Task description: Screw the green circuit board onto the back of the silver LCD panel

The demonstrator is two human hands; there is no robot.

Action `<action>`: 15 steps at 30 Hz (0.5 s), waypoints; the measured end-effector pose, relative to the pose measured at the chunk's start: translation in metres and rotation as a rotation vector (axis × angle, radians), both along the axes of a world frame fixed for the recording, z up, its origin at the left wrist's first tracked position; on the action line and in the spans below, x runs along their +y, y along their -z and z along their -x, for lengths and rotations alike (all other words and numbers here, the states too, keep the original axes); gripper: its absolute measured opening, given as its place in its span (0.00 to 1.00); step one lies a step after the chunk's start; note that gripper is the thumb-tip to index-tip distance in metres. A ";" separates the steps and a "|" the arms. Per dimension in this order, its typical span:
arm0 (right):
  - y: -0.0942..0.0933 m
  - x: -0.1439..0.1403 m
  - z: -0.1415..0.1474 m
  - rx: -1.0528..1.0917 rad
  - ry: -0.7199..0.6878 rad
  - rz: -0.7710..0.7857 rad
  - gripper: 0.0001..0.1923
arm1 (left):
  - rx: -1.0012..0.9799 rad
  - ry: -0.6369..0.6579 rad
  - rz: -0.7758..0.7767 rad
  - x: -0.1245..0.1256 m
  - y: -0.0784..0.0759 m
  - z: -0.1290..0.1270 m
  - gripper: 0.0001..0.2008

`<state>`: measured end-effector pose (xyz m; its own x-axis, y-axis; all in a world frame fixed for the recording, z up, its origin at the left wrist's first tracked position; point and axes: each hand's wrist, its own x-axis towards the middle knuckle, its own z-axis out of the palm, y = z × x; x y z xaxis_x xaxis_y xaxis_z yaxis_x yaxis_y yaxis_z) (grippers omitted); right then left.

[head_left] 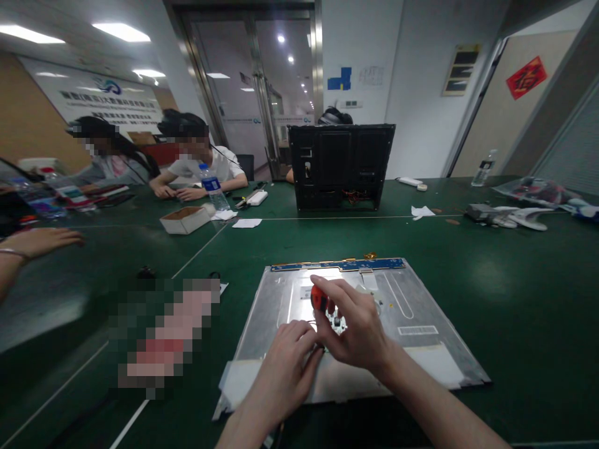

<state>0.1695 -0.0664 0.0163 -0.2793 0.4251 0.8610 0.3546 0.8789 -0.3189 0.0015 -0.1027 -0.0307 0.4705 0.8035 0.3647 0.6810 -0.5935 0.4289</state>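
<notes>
Big green table [491, 280] in an office room, with glass doors behind. Flat silver metal panel [412, 305] lying near the front edge, blue strip [337, 265] along its far side, white label [418, 330] on its back with writing too small to read. Right hand [355, 330] over the middle of the panel, fingers curled tight around a small screwdriver with an orange handle [317, 298], tip pointing down at the panel. Left hand [287, 368] just beside it, fingers bent and loose, resting on the panel, holding nothing that shows. Open cardboard box [185, 219] farther back on the left, inside too dark to tell. Water bottle [213, 186] with a blue label next to it, partly full. Another clear bottle [483, 168] far right. Black monitor case [340, 165] standing upright in the middle. Red paper sign [528, 77] with one gold character on the door at right. Two other people sitting at the far left, another person's hand [40, 240] on the table at the left edge.
</notes>
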 end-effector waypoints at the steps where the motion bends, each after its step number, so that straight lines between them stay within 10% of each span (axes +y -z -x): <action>1: 0.000 0.000 0.000 0.001 -0.005 0.000 0.26 | -0.003 0.000 -0.002 0.000 0.000 0.000 0.07; 15: 0.001 0.000 0.001 0.013 0.061 -0.020 0.26 | -0.002 -0.006 0.004 0.001 -0.002 -0.002 0.08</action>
<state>0.1683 -0.0663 0.0158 -0.2425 0.4233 0.8729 0.4038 0.8622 -0.3059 0.0030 -0.1016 -0.0286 0.4652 0.8077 0.3623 0.6837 -0.5878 0.4325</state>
